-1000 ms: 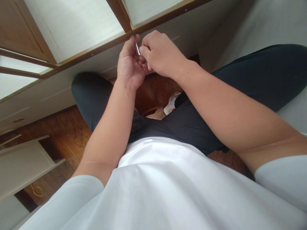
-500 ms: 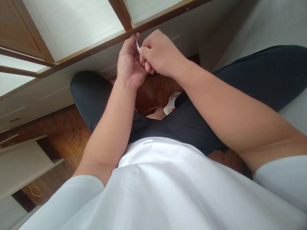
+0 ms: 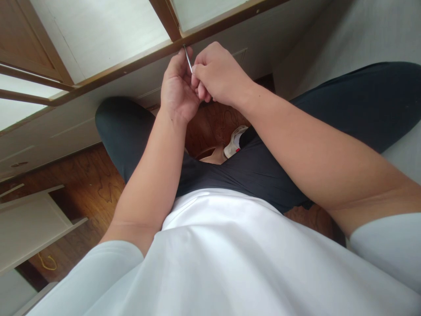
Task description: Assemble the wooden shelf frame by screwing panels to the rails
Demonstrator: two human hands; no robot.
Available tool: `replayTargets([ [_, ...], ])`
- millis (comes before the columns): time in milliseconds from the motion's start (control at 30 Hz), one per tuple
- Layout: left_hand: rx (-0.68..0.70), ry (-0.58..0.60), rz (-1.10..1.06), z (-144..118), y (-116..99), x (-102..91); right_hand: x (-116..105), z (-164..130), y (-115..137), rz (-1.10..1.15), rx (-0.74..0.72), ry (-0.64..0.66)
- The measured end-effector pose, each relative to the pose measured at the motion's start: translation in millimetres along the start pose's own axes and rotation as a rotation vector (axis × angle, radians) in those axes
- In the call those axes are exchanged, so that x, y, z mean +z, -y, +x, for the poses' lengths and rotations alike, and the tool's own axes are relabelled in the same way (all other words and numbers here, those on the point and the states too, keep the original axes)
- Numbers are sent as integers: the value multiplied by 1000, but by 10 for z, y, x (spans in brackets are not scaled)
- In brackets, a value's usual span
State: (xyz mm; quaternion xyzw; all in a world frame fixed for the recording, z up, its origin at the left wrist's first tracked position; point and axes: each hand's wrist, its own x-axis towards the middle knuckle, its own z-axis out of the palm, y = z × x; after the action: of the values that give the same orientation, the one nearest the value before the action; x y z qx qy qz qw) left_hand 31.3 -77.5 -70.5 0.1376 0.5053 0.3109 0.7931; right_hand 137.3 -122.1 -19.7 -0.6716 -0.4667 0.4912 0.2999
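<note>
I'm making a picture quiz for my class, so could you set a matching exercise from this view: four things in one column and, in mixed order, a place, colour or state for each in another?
Things
1. metal rod
2. left hand
3. string
4. shirt

Places, colours, states
A. white, across the lower middle of the picture
B. palm showing, close to the brown wooden edge
C. held in the fingers of the right hand
D. yellow, on the wooden floor at the lower left

Right pairs: 1-C, 2-B, 3-D, 4-A
</note>
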Motion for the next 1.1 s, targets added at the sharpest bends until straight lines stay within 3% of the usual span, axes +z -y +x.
replayTargets([
  [100, 15, 46, 33, 18, 11, -32, 14, 14, -24, 31, -37, 2],
  [267, 7, 10, 102, 46, 54, -47, 10, 24, -33, 72, -38, 8],
  [467, 131, 173, 83, -10, 71, -10, 6, 7, -1, 102, 2, 17],
  [800, -50, 111, 52, 38, 76, -83, -14, 6, -13, 18, -47, 12],
  [1100, 5, -37, 81, 141, 29, -90, -20, -6, -24, -167, -94, -48],
])
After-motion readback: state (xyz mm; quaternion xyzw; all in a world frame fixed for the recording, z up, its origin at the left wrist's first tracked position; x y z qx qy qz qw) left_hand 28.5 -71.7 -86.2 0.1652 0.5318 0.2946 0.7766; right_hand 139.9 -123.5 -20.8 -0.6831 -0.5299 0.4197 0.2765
